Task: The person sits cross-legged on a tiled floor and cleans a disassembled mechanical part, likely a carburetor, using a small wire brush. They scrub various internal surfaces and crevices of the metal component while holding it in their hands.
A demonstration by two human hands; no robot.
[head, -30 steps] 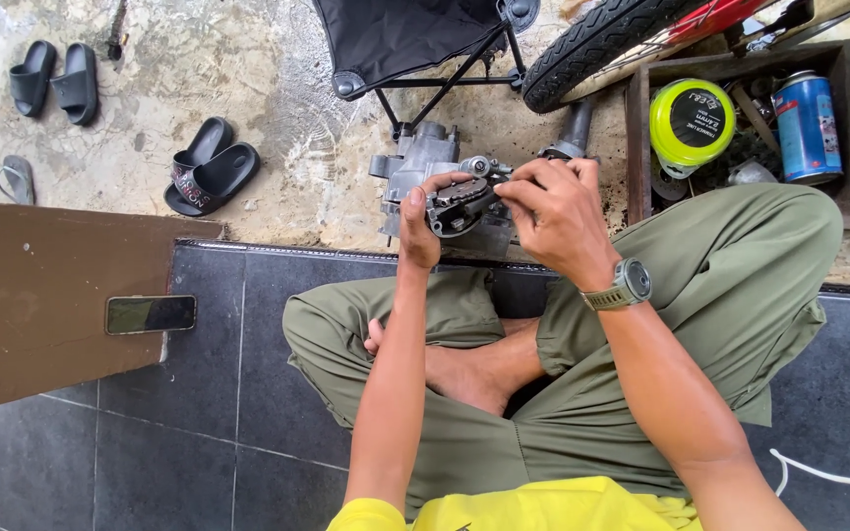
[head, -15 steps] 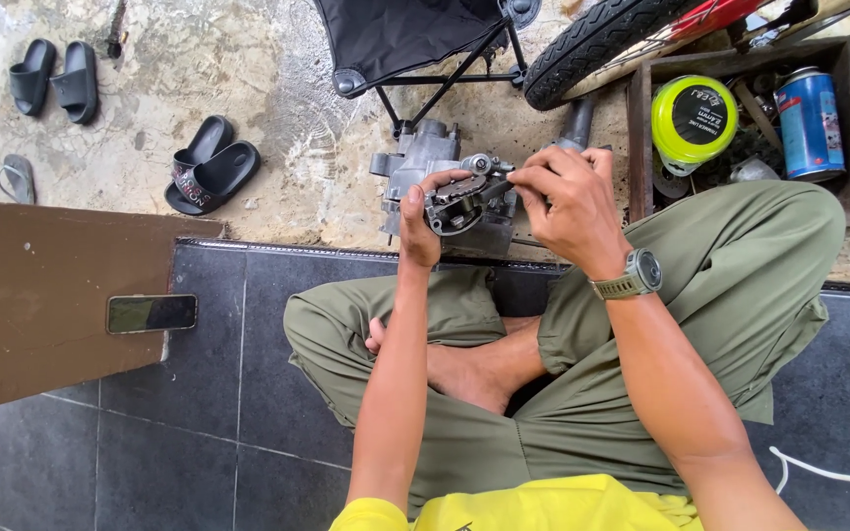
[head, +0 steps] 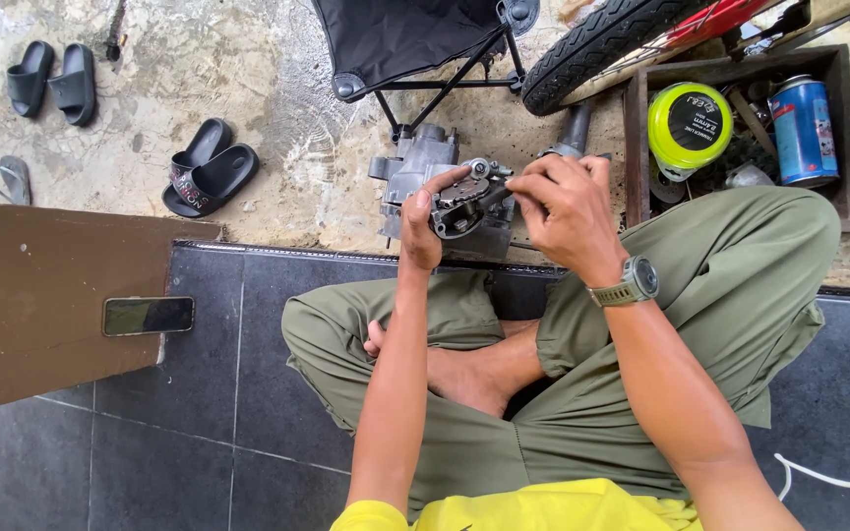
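Seat: I sit cross-legged on dark tiles, olive trousers, bare feet tucked under, with the work held out in front over the tile edge.
Left hand (head: 427, 221): fingers closed around the near left side of the small metal part (head: 461, 205), thumb up along its edge; a firm supporting grip.
Right hand (head: 561, 208): fingertips pinched together at the right end of the same part; what they pinch is too small for me to tell. A wristwatch (head: 632, 281) sits on this wrist.
Work item: the small metal part is held against the top of the grey engine casing (head: 425, 167), which stands on the concrete just beyond the tiles.
Progress, my judgement: the part is at the casing but both hands are on it, so I rate it as not yet released or secured; whether it is going on or coming off I cannot tell.
Left side: a phone (head: 148, 316) lies on a brown board (head: 31, 285).
Far right: a wooden crate (head: 740, 69) holds a green-lidded tub (head: 690, 123) and a blue can (head: 803, 116).
Far: folding chair (head: 415, 39), tyre (head: 602, 39), black sandals (head: 207, 165).
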